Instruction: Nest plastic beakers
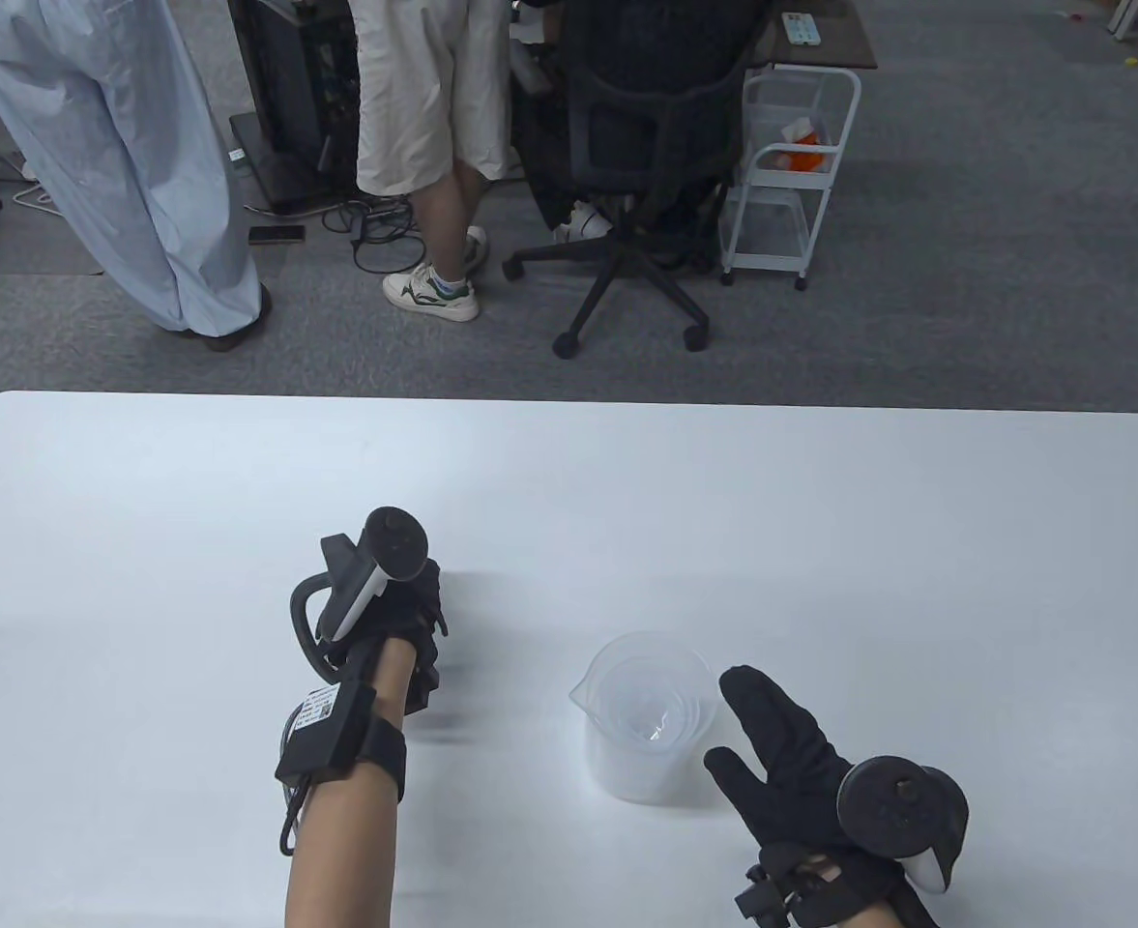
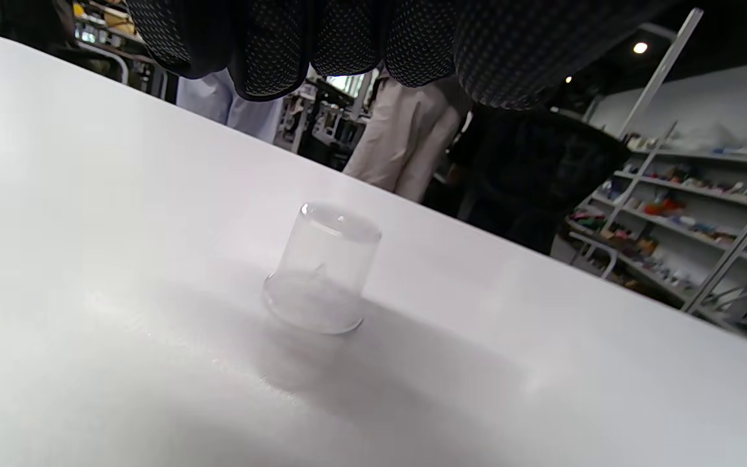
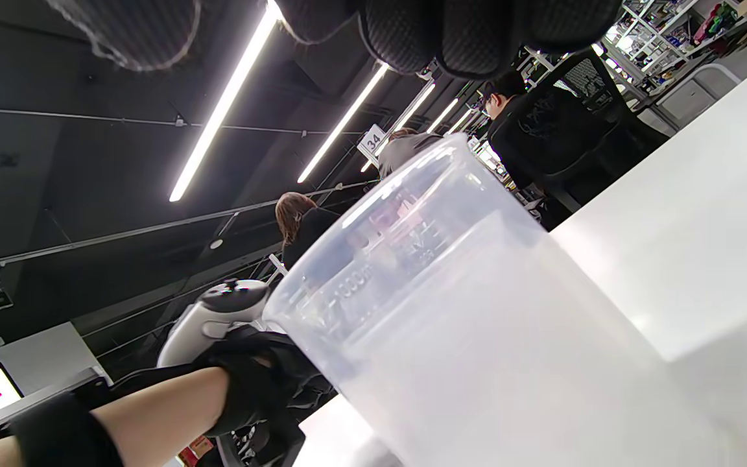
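A large clear plastic beaker (image 1: 646, 720) stands upright on the white table (image 1: 820, 503), with smaller clear beakers nested inside it. It fills the right wrist view (image 3: 477, 337). My right hand (image 1: 735, 720) is open just right of it, fingers stretched beside its wall; I cannot tell if they touch. A small clear beaker (image 2: 321, 272) stands alone on the table, apparently mouth down. My left hand (image 1: 423, 628) hovers over it with fingers (image 2: 347, 45) hanging above, not touching. The hand hides this beaker in the table view.
Beyond the table's far edge are two standing people (image 1: 143, 164), a black office chair (image 1: 646, 145) and a white cart (image 1: 791, 164). My left forearm and hand also show in the right wrist view (image 3: 250, 383), left of the large beaker.
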Demonstrator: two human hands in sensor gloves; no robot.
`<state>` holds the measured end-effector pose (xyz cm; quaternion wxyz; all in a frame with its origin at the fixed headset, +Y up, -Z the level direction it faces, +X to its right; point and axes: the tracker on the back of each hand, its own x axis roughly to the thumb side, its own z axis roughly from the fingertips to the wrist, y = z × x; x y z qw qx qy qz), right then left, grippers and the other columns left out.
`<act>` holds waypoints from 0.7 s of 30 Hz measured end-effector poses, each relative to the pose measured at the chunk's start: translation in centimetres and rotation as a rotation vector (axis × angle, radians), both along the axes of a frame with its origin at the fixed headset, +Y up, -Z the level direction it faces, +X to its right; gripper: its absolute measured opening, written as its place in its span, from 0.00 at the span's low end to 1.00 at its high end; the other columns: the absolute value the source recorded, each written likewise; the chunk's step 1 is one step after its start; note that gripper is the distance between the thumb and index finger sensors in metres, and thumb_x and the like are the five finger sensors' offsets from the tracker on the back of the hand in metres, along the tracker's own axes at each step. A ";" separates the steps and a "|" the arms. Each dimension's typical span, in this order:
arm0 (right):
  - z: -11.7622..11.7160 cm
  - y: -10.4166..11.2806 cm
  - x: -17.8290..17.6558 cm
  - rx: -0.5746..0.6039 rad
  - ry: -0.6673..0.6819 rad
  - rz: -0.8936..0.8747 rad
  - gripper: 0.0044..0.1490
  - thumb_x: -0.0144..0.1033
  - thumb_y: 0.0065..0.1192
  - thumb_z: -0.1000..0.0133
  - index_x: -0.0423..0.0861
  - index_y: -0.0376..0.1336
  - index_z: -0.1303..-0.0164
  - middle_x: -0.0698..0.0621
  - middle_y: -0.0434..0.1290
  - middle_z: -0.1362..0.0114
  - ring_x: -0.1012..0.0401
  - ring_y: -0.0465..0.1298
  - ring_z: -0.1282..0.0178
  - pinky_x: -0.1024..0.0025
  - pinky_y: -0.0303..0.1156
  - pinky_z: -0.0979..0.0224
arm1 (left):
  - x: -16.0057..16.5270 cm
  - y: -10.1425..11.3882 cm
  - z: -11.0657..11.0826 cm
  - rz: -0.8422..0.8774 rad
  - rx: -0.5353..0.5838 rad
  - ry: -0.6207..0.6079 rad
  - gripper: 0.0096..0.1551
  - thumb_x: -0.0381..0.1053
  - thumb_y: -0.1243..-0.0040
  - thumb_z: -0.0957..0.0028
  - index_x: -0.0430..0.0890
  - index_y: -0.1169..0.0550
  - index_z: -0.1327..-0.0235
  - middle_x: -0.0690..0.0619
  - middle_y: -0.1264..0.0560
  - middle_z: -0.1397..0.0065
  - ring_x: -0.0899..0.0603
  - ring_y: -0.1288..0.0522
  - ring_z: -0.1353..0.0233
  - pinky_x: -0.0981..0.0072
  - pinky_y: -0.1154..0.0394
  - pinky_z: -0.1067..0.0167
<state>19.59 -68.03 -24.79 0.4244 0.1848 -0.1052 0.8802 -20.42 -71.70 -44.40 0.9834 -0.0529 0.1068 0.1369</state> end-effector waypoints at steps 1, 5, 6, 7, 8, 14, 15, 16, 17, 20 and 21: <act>0.0 0.0 0.0 -0.001 -0.001 0.002 0.46 0.57 0.58 0.44 0.43 0.50 0.24 0.38 0.58 0.17 0.39 0.63 0.23 0.42 0.61 0.28 | 0.1 -0.6 -0.4 -0.010 -0.021 0.007 0.34 0.55 0.46 0.48 0.51 0.36 0.27 0.48 0.43 0.18 0.33 0.35 0.21 0.45 0.33 0.29; 0.0 0.0 0.0 -0.006 -0.001 -0.001 0.46 0.57 0.58 0.44 0.43 0.50 0.24 0.38 0.58 0.17 0.38 0.62 0.23 0.42 0.61 0.28 | 0.2 -2.6 -1.5 -0.049 -0.081 0.019 0.36 0.56 0.45 0.49 0.53 0.38 0.26 0.50 0.46 0.18 0.33 0.37 0.20 0.48 0.31 0.30; -0.1 -0.1 0.0 -0.010 0.000 0.002 0.46 0.57 0.58 0.44 0.43 0.50 0.24 0.38 0.58 0.17 0.38 0.62 0.23 0.42 0.61 0.28 | 0.3 -3.2 -1.7 -0.054 -0.102 0.018 0.36 0.56 0.45 0.49 0.54 0.40 0.26 0.50 0.48 0.18 0.33 0.37 0.20 0.49 0.31 0.30; -0.1 -0.1 0.0 -0.010 0.000 0.003 0.46 0.57 0.58 0.44 0.43 0.50 0.24 0.38 0.58 0.17 0.38 0.62 0.23 0.42 0.61 0.28 | 0.3 -3.6 -1.9 -0.061 -0.110 0.017 0.36 0.56 0.45 0.49 0.55 0.40 0.26 0.50 0.48 0.18 0.32 0.37 0.21 0.49 0.30 0.30; -0.1 -0.1 0.0 -0.011 0.000 0.004 0.46 0.57 0.58 0.44 0.43 0.50 0.24 0.38 0.58 0.17 0.38 0.62 0.23 0.42 0.61 0.28 | 0.3 -4.1 -2.0 -0.069 -0.126 0.015 0.36 0.56 0.44 0.49 0.55 0.40 0.26 0.51 0.48 0.18 0.32 0.36 0.21 0.50 0.30 0.31; 0.0 -0.1 0.0 -0.010 -0.004 0.008 0.46 0.57 0.58 0.45 0.43 0.50 0.24 0.38 0.58 0.17 0.38 0.62 0.22 0.42 0.61 0.28 | 0.6 -4.7 -2.4 -0.103 -0.077 0.021 0.34 0.53 0.43 0.50 0.56 0.37 0.28 0.51 0.42 0.19 0.35 0.28 0.26 0.56 0.24 0.36; 0.0 -0.1 0.0 -0.010 -0.005 0.009 0.46 0.57 0.58 0.44 0.43 0.50 0.24 0.38 0.58 0.17 0.38 0.62 0.22 0.41 0.61 0.28 | 0.7 -4.7 -2.4 -0.103 -0.079 0.022 0.34 0.53 0.43 0.50 0.56 0.37 0.29 0.51 0.41 0.20 0.36 0.27 0.26 0.57 0.23 0.36; -0.1 -0.1 0.0 -0.010 -0.006 0.010 0.46 0.57 0.58 0.45 0.43 0.50 0.24 0.38 0.58 0.17 0.38 0.62 0.22 0.41 0.61 0.28 | 0.7 -4.7 -2.5 -0.106 -0.080 0.026 0.33 0.52 0.43 0.50 0.56 0.36 0.29 0.51 0.40 0.20 0.37 0.26 0.27 0.58 0.23 0.37; -0.1 -0.2 0.0 -0.010 -0.007 0.010 0.46 0.57 0.58 0.44 0.43 0.50 0.24 0.38 0.58 0.17 0.38 0.62 0.22 0.42 0.61 0.28 | 0.6 -4.6 -2.5 -0.105 -0.067 0.030 0.33 0.52 0.43 0.50 0.55 0.35 0.30 0.51 0.39 0.21 0.37 0.25 0.28 0.59 0.22 0.37; -0.1 -0.2 0.0 -0.013 -0.010 0.009 0.46 0.57 0.58 0.45 0.43 0.50 0.24 0.38 0.58 0.17 0.38 0.62 0.22 0.42 0.61 0.28 | 0.5 -4.7 -2.5 -0.104 -0.050 0.029 0.32 0.51 0.42 0.51 0.55 0.34 0.31 0.51 0.36 0.23 0.39 0.23 0.29 0.60 0.21 0.39; -0.1 -0.2 0.0 -0.016 -0.011 0.010 0.46 0.57 0.58 0.44 0.43 0.50 0.24 0.38 0.58 0.17 0.38 0.62 0.22 0.42 0.61 0.28 | 0.5 -4.6 -2.4 -0.106 -0.042 0.029 0.32 0.51 0.41 0.51 0.54 0.33 0.31 0.50 0.35 0.23 0.39 0.23 0.30 0.61 0.21 0.39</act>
